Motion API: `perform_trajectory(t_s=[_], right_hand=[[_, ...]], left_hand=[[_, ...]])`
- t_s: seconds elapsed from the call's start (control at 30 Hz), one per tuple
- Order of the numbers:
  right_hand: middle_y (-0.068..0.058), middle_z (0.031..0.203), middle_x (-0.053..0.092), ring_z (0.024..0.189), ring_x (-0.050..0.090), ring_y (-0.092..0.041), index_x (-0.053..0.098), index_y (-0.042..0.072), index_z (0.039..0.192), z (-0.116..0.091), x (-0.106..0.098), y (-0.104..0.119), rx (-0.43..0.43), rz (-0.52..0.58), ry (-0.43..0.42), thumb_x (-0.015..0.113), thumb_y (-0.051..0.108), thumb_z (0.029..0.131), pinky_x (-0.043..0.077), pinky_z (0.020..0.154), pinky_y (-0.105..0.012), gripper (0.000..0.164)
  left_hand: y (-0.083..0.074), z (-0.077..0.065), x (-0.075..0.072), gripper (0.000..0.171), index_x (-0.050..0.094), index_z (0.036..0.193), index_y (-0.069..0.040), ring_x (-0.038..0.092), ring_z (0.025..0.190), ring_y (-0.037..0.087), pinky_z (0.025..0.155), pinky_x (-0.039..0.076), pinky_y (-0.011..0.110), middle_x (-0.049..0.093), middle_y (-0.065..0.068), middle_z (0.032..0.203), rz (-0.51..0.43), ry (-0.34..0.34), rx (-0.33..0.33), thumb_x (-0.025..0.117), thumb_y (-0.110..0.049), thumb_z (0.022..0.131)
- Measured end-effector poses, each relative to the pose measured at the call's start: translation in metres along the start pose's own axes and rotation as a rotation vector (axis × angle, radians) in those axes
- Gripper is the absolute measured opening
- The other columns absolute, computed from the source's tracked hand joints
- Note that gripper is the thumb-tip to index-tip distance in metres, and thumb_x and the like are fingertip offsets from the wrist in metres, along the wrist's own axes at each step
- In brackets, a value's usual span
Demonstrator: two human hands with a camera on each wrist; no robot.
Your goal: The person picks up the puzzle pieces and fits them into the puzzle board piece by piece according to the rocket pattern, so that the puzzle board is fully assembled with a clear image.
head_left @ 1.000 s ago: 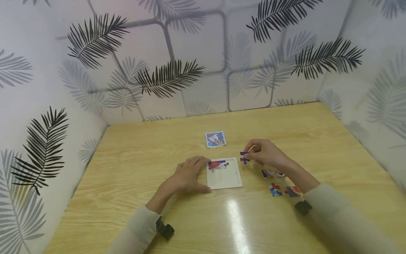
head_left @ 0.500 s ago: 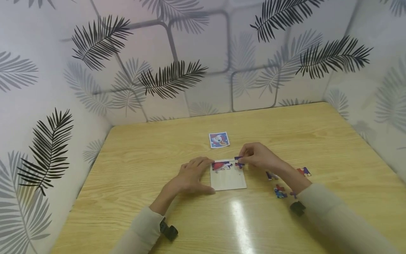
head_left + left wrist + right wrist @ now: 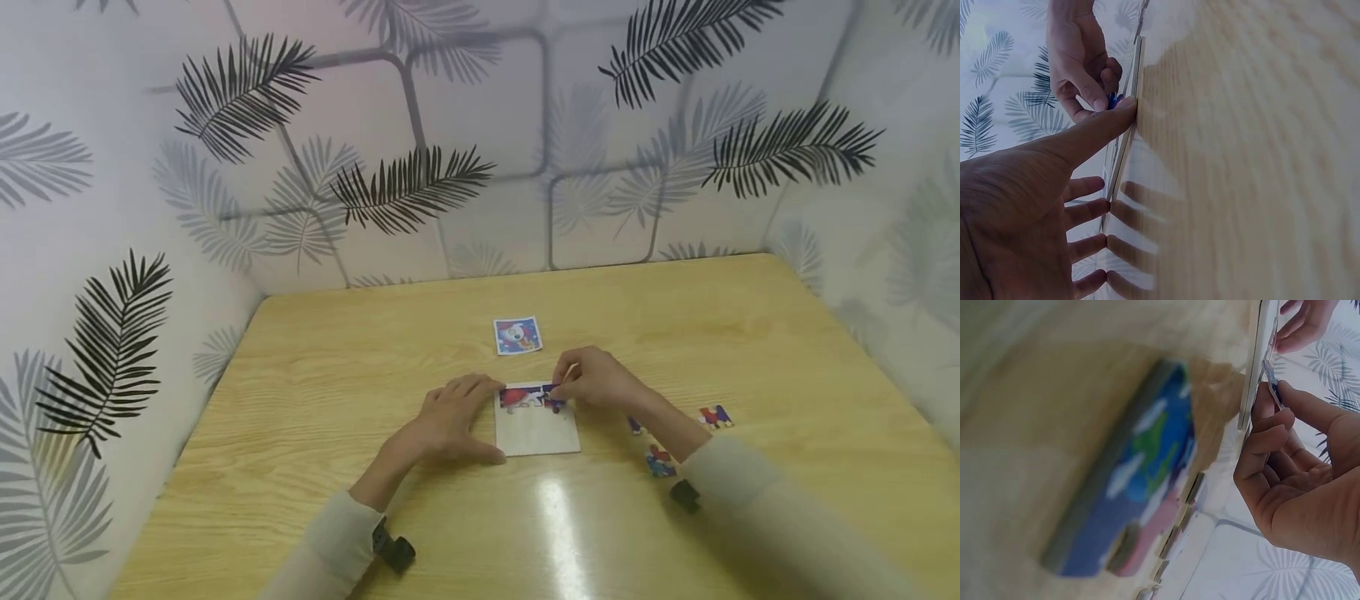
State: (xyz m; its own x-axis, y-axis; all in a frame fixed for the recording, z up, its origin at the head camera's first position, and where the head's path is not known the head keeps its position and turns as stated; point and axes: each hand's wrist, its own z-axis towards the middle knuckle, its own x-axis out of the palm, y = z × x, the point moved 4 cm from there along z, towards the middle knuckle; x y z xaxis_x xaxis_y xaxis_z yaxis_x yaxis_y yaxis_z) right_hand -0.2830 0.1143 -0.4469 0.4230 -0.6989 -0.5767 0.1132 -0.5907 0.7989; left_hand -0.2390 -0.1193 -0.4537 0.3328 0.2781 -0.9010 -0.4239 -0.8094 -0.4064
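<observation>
A square white puzzle board (image 3: 536, 433) lies flat on the table in the head view. Along its back edge sits a red, white and purple section of jigsaw (image 3: 517, 398). My left hand (image 3: 452, 423) spreads along the board's left side, thumb at the near corner and index finger at the far one; in the left wrist view its fingers are straight, tips at the edge. Between thumb and finger, my right hand (image 3: 602, 380) pinches a purple jigsaw piece (image 3: 556, 400) over the board's back right corner, right beside the section. The right wrist view shows this piece (image 3: 1274, 387) tilted.
Loose jigsaw pieces lie to the right: a red and purple one (image 3: 716, 416) and a blue and red one (image 3: 660, 461), others partly hidden by the right forearm. Behind the board lies a small picture card (image 3: 517, 335). A patterned wall (image 3: 480, 225) borders the table's back.
My right hand has carried the purple piece left, from beside the board onto its back right corner, up against the assembled section. The left hand has stayed at the board's edge.
</observation>
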Motion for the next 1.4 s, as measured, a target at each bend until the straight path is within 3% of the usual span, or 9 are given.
perform_trajectory(t_s=[0.43,1.17,1.4], right_hand=[[-0.003,0.080,0.066,0.072,0.055,-0.016,0.068,0.010,0.083,0.011,0.010,0.005,-0.043,-0.139,-0.096,0.080,0.015,0.083,0.046,0.064,-0.027,0.013],[0.001,0.079,0.066,0.074,0.058,-0.014,0.069,0.011,0.082,0.009,0.015,0.011,-0.009,-0.178,-0.123,0.079,0.008,0.083,0.048,0.068,-0.027,0.010],[0.002,0.077,0.065,0.072,0.057,-0.013,0.069,0.011,0.080,0.008,0.014,0.014,-0.060,-0.216,-0.126,0.078,0.006,0.084,0.048,0.067,-0.028,0.010]], left_hand=[[0.007,-0.005,-0.005,0.098,0.036,0.154,-0.027,0.027,0.150,0.030,0.116,0.025,0.060,0.035,0.002,0.160,0.015,-0.008,-0.009,0.082,-0.057,0.073],[0.005,-0.008,-0.003,0.093,0.042,0.150,-0.025,0.027,0.150,0.031,0.114,0.025,0.063,0.038,0.004,0.159,-0.033,-0.047,0.036,0.083,-0.054,0.072],[0.003,-0.006,-0.001,0.093,0.042,0.150,-0.025,0.028,0.150,0.031,0.114,0.025,0.063,0.038,0.004,0.158,-0.051,-0.055,0.052,0.083,-0.055,0.072]])
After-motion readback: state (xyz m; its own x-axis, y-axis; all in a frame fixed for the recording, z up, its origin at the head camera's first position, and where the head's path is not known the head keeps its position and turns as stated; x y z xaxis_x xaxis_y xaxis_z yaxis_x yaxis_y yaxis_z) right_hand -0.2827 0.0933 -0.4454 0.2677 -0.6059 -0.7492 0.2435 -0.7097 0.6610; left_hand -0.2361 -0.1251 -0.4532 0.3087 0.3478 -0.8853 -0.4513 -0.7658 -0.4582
